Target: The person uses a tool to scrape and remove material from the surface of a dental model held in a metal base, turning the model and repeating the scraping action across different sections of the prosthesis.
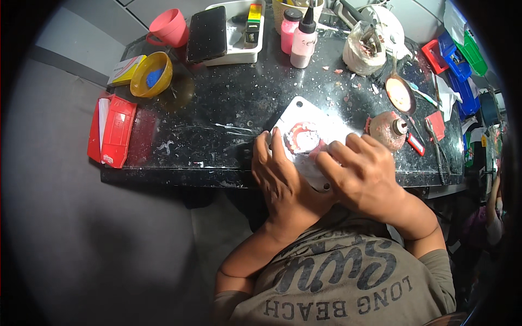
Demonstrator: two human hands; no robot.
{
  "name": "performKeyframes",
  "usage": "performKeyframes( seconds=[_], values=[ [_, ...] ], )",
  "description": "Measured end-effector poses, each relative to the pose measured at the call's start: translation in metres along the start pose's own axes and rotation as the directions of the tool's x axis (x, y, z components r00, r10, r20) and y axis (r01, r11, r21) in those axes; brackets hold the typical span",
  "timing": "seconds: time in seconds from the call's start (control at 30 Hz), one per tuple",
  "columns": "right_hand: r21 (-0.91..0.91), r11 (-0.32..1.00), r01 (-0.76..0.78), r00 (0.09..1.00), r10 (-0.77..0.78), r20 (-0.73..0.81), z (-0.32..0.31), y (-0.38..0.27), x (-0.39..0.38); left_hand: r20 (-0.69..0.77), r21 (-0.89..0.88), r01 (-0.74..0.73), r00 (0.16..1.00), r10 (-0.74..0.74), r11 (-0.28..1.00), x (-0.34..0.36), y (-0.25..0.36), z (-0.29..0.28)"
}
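A white plate with corner holes [298, 111], apparently a dental articulator, tilts at the bench's front edge, carrying a pink-and-white dental model [299, 136]. My left hand [283, 182] grips the plate's left side, fingers bent over it. My right hand [359, 174] is closed over the model's lower right, its fingers curled by some pink material; what they hold is hidden. Just beyond that hand stands a round pinkish container with a metal neck [387, 130].
The black bench [217, 98] holds a red case [111, 133], a yellow bowl [149, 76], a pink mug [166, 27], a white tray [234, 57], bottles [303, 49], a spoon [399, 95] and metal tools [437, 149]. Colored bins [465, 81] line the right; another person [492, 217] is at far right.
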State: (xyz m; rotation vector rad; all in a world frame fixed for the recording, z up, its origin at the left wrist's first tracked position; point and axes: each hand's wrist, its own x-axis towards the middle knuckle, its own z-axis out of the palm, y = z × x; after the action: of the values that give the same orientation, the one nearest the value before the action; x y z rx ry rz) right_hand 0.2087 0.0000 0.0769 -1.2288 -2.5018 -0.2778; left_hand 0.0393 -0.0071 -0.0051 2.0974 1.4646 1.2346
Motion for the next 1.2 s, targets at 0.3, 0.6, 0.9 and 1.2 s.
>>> performKeyframes(
  seconds=[0.3, 0.6, 0.9, 1.2],
  values=[
    [0.107, 0.957, -0.269, 0.945, 0.241, 0.222, -0.005, -0.016, -0.005, -0.016, 0.044, 0.011, 1.0, -0.01, 0.999, -0.003, -0.001, 0.003],
    [0.114, 0.985, -0.128, 0.987, 0.115, 0.114, -0.009, 0.01, 0.005, -0.01, 0.018, 0.005, 1.0, -0.005, 1.0, 0.0, 0.004, 0.0],
    [0.006, 0.991, -0.133, 0.984, 0.131, 0.123, -0.002, -0.015, -0.008, 0.001, 0.041, 0.015, 1.0, -0.015, 0.999, 0.0, 0.002, -0.001],
    [0.181, 0.922, -0.343, 0.938, 0.325, 0.119, -0.013, -0.003, -0.01, 0.033, 0.135, 0.006, 0.999, -0.01, 0.991, -0.001, 0.005, -0.007]
  ],
)
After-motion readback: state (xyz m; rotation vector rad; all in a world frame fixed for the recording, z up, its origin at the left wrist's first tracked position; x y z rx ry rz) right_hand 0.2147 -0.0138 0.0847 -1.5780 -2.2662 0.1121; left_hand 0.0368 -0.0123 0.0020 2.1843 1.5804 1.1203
